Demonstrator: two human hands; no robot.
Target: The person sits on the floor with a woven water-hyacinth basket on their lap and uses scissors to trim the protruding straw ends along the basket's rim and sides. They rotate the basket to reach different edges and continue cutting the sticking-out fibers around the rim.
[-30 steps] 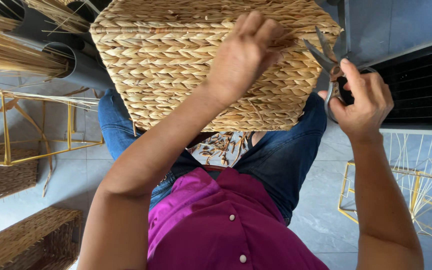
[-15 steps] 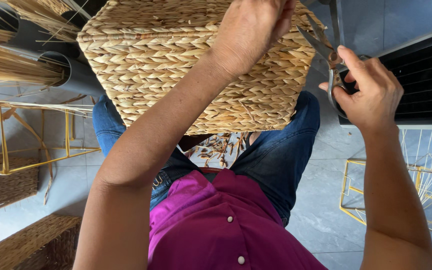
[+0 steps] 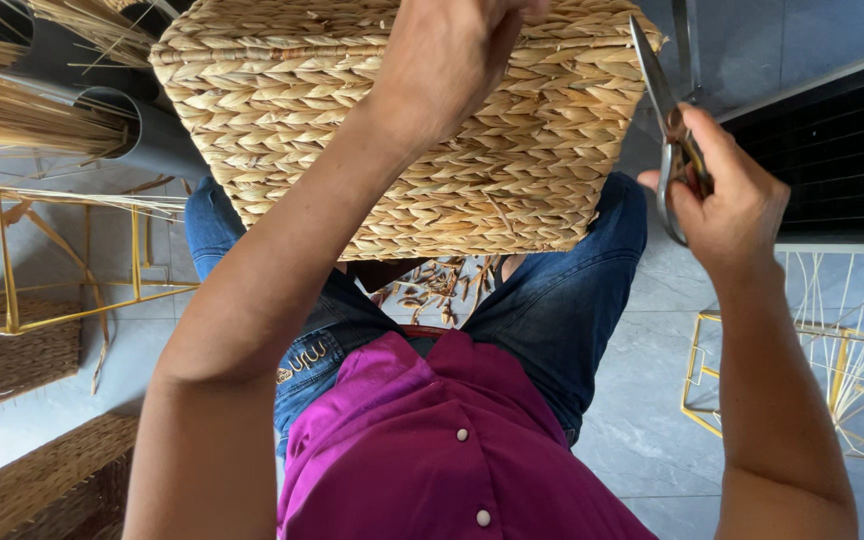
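Nearest to us we see a magenta button shirt [image 3: 452, 450] and blue jeans [image 3: 562, 310], the knees spread apart. Between the thighs, on the grey tiled floor [image 3: 642, 440], lies a scatter of cut straw bits [image 3: 442, 285].

Resting on the lap is a rectangular woven straw basket [image 3: 282, 130], its braided wall turned toward us. Our left hand [image 3: 447, 55] lies across its upper part, pressed on the weave; the fingers run past the top edge of the view, so we cannot tell how they are curled. Our right hand [image 3: 727, 195] is just beside the basket's right edge, closed around the handles of a pair of metal scissors [image 3: 664, 100], whose blades point up along the basket's right corner.

Farther off to the left stand a yellow wire frame [image 3: 12, 290] and two more woven baskets [image 3: 12, 350], with bundles of dry straw [image 3: 12, 110] beside a grey pipe [image 3: 152, 130]. To the right we see another yellow wire frame [image 3: 832, 370] and a dark grille [image 3: 832, 150].
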